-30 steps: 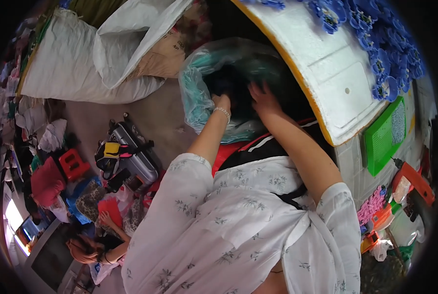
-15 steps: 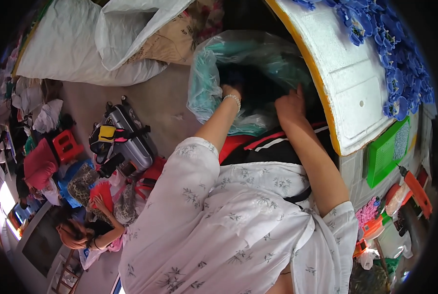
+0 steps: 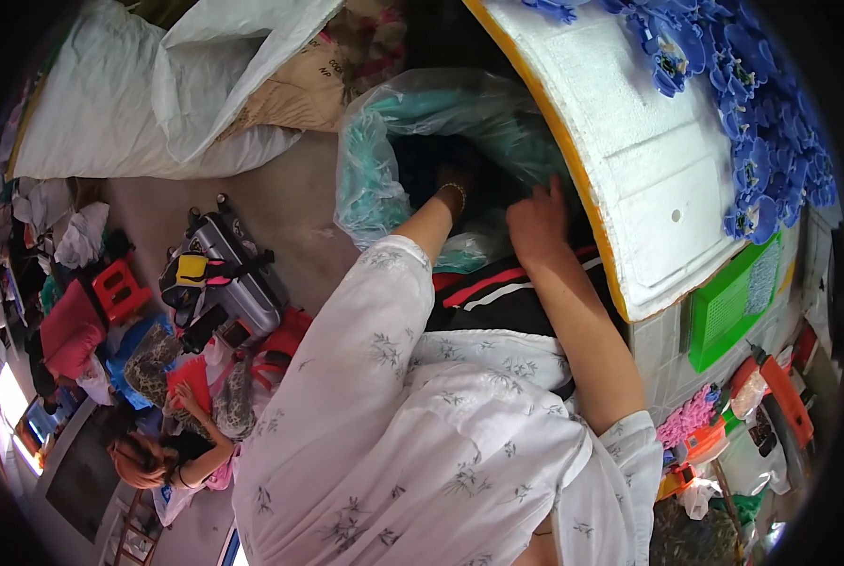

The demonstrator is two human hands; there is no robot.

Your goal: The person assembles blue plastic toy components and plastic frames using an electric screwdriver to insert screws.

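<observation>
A clear, green-tinted plastic bag [image 3: 366, 179] stands with its mouth wide and its inside very dark. My left hand [image 3: 457, 177], with a beaded bracelet at the wrist, reaches down into it; shadow hides the fingers and whatever they touch. At the bag's near right rim is my right hand [image 3: 538, 224], its fingers curled on the plastic and one finger pointing up. Dark contents inside the bag cannot be made out.
Close on the right is a white foam board [image 3: 629, 160] with a yellow edge, bearing blue artificial flowers [image 3: 761, 141]. A green tray [image 3: 735, 307] lies beyond it. White sacks [image 3: 91, 94] fill the far left. Left are a grey suitcase [image 3: 238, 274] and a seated person [image 3: 191, 443] holding something red.
My left hand has gone deeper into the bag, its fingers now in shadow. My right hand stays at the rim. The whole view has shifted slightly.
</observation>
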